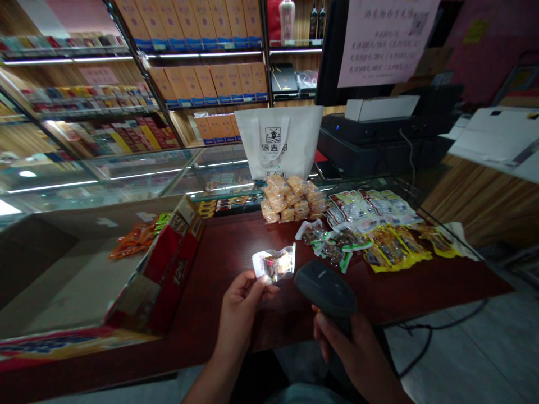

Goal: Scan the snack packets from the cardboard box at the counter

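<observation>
Between the thumb and fingers of my left hand (pixel 248 297) is a small clear snack packet (pixel 275 265), brightly lit, with brown contents. My right hand (pixel 343 336) is wrapped round the handle of a black barcode scanner (pixel 325 286), whose head points at the packet. Beyond the scanner lie dark-filled snack packets with green edges (pixel 332 242) and yellow-edged snack packets (pixel 391 247). White-and-silver packets (pixel 370 206) lie in a row behind those. Farther back is a pile of wrapped golden snacks (pixel 290 199).
A cardboard box (pixel 63 275) with orange packets (pixel 137 238) inside stands at the left of the dark red counter (pixel 223 235). A white tote bag (pixel 280 137) stands at the back. Behind are a monitor (pixel 332 56) and a glass display case (pixel 168 174). A cable (pixel 463 322) hangs at right.
</observation>
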{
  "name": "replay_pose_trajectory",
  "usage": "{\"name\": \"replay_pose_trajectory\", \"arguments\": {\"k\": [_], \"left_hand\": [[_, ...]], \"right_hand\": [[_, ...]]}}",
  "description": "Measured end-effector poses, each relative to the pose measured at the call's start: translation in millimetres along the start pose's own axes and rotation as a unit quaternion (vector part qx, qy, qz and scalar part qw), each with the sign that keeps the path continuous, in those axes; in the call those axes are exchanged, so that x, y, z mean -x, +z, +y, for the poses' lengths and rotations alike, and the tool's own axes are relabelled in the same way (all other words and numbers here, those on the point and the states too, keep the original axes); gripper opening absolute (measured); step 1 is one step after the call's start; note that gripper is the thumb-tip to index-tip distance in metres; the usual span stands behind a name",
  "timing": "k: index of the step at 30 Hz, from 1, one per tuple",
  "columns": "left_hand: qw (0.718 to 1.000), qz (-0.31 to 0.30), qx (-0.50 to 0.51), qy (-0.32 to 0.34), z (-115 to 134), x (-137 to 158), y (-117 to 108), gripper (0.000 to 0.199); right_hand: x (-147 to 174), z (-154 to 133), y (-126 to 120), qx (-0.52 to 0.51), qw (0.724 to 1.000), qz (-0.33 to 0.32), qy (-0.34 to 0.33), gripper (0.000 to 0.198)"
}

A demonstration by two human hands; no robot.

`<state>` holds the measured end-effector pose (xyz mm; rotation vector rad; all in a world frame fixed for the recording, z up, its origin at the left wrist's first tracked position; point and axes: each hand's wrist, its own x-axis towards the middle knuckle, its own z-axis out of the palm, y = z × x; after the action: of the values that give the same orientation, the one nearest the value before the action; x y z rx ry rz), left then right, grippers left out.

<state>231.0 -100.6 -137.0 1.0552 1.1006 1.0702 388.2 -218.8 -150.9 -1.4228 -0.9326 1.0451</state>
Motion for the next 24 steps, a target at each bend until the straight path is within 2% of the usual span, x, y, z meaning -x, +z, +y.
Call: {"name": "replay_pose_trajectory", "arguments": {"k": [8,14,20,24], "left_hand": [[1.0,-0.02,0.017,-0.01,-6,-3,4,0.028],[0.998,-0.061,0.012,-0.024,-14,-27,15,0.033],[0.99,-0.135,-0.037,-0.031,-19,-72,47,0.036],[0.979,-0.187,-0.07,-0.038,-13,-104,80,0.025]], "right_hand": [[1,2,-9,-0.012,1.0,0.011,0.017,0.049],[1,12,-23,-0.028,0.998,0.035,0.047,0.048],[7,26,-41,-0.027,0.998,0.05,0.029,0.049],[12,30,-48,-0.02,0.998,0.054,0.035,0.047]]}}
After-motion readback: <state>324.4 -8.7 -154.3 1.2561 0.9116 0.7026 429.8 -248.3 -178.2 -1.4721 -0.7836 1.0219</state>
